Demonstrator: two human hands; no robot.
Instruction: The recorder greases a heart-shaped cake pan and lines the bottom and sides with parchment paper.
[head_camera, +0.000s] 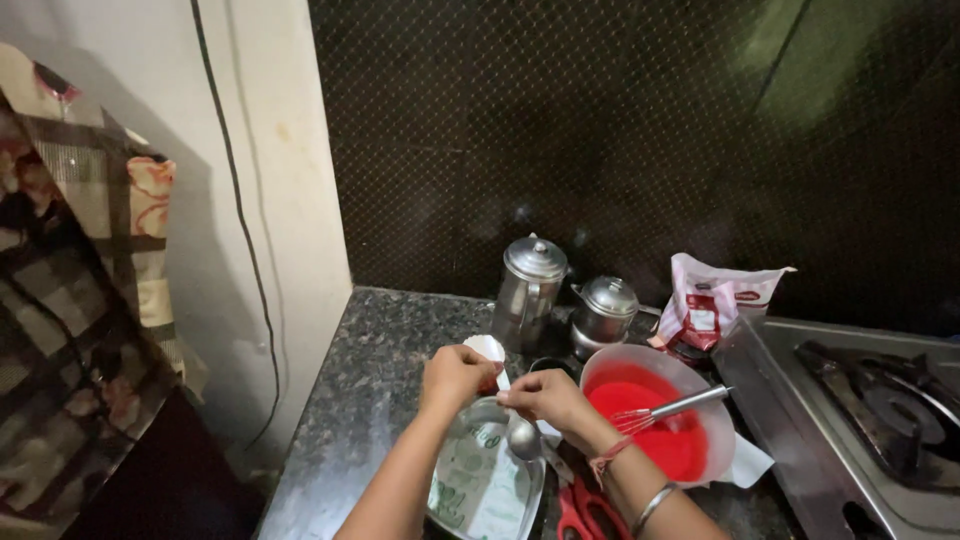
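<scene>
Near the granite counter's (375, 350) front edge | left hand (455, 378) closed on white packet (489, 349), right hand (545, 393) pinching it just beside | packet upright over steel tray (485, 480) | spoon (524, 438) below right hand, red batter bowl (662, 420) rightward

Small white paper packet (489, 350): held upright between both hands above the bench, its top edge showing past the fingers, lower part hidden. Left hand (455, 378) closed around it from the left; right hand (548, 395) pinching at its right side. Steel spoon (523, 436): round bowl facing up, just below the right hand, over a steel tin lined with printed paper (480, 480).
</scene>
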